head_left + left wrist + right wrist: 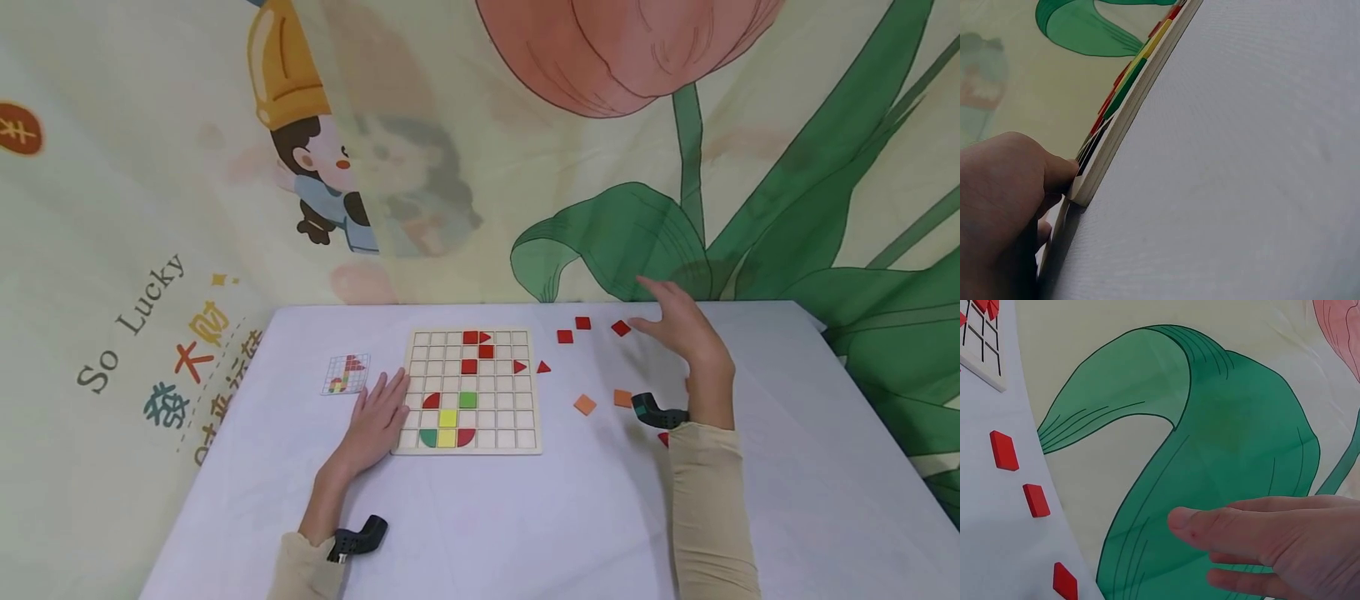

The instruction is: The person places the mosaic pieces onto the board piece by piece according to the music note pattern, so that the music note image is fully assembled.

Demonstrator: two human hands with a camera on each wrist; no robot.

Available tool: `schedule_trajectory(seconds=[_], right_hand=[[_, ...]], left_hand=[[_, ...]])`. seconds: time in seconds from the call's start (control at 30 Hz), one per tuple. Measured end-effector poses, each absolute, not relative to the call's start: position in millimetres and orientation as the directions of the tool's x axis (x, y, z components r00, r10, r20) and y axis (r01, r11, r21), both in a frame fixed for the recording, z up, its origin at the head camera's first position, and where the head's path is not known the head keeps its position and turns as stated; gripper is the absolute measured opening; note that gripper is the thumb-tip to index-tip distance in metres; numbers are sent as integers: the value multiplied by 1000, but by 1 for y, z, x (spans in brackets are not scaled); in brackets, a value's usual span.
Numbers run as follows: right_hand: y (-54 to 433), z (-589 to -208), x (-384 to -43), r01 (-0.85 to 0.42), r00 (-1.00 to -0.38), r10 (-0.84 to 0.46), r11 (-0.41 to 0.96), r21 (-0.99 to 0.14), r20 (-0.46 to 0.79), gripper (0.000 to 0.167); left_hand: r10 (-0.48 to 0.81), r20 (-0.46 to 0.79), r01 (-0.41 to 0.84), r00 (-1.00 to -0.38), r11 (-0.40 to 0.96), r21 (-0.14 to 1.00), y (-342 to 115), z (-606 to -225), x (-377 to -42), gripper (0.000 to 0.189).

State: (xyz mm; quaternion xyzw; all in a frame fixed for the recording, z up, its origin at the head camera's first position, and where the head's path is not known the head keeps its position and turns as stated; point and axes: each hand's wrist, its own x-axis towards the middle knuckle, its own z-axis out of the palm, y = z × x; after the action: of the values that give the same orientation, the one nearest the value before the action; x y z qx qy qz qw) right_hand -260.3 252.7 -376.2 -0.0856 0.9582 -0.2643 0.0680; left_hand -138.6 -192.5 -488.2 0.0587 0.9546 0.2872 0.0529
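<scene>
A square wooden grid board (502, 417) lies on the white table, with red, green and yellow pieces set in some of its cells. My left hand (375, 421) rests at the board's left edge with its fingers extended; the left wrist view shows the thumb touching the board's corner (1082, 190). Over the table's back right, my right hand (686, 329) is raised with its fingers apart and nothing in them. Closest to its thumb is a red square tile (621, 328). In the right wrist view, red tiles (1036, 500) lie left of that hand.
A small printed pattern card (345, 374) lies left of the board. Right of the board are a red triangle (543, 367) and orange squares (585, 405). Another red piece (663, 438) is partly hidden by the right arm. A printed cloth (450, 167) hangs behind the table.
</scene>
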Motion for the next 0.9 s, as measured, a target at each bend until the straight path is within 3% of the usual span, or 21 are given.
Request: schedule_trajectory(seconds=[0.9], right_hand=[[235,-367,-252,-179,-961,-262,830,-528,-85,79]], left_hand=[[148,-75,82,-986,827,556,-193,-490,-139,57]])
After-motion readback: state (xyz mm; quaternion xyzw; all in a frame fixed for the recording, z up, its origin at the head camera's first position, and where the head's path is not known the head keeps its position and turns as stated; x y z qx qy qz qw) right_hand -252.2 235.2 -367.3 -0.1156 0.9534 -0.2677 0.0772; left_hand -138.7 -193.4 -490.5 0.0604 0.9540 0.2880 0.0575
